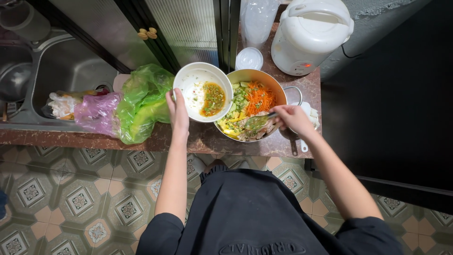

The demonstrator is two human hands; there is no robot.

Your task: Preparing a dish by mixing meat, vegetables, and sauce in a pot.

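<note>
The left hand (178, 111) grips the near rim of a round white bowl (191, 80), tilted so that its orange-brown dressing flecked with green (213, 98) pools at the edge nearest the right hand. That lower edge overlaps the rim of a round metal pot (257, 75), which sits on the brown speckled stone desk (207, 139) between the two hands. The right hand (293, 118) is closed around the handle of a metal spoon (260, 121), whose bowl rests in the salad of shredded orange carrot (259, 98), green cucumber pieces (239, 100), yellow chunks and pale meat strips (257, 133).

To do this well, I judge that the white bowl's lip should stay over the pot's opening, not over the desk, so nothing runs down the outside. A steady tilt suits a thin sauce; the herbs clinging to the bowl's wall would likely need scraping with the spoon. The pot is quite full, so gentle lifting from below seems wiser than brisk stirring, which could push carrot over the rim.

Just beyond the left hand lie crumpled green and pink plastic bags (141, 101) beside a steel sink (66, 71). Beyond the right hand stands a white rice cooker (311, 35), with a clear plastic lid (248, 58) near it.
</note>
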